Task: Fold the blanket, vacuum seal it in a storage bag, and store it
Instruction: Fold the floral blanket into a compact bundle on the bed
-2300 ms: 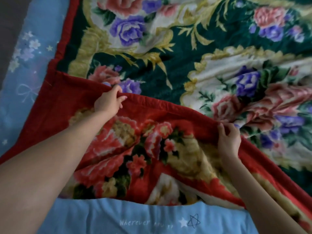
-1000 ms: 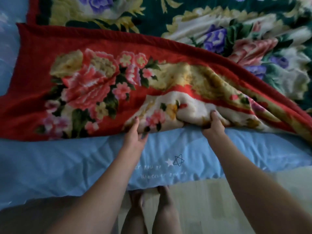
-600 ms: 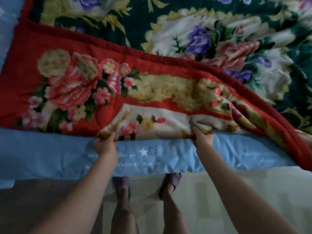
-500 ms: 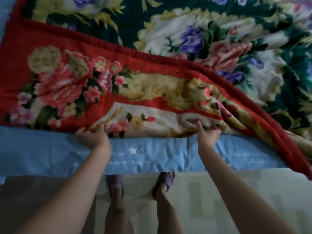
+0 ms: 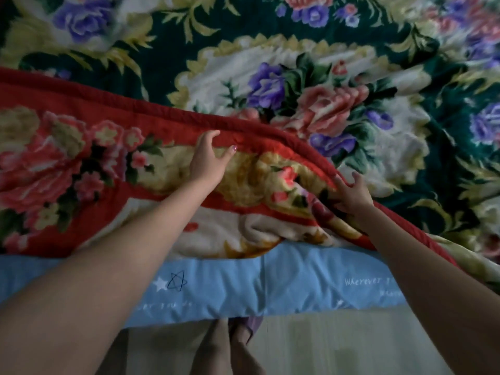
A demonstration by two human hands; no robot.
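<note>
The floral blanket [image 5: 311, 85] lies spread over a bed with a blue sheet [image 5: 243, 288], its near portion folded back so the red side faces up. The left hand [image 5: 207, 158] rests on the red flap just below its bound edge, fingers spread and relaxed, grip on nothing. The right hand [image 5: 351, 196] has its fingers curled over the red edge further right, grip closed on the blanket.

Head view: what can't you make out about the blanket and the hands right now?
- Blanket: full extent cut off by top, left and right edges.
- Right hand: grip unclear; fingers partly sunk in folds.
- Left hand: palm side hidden.
- Upper-left pattern: motion blur.
</note>
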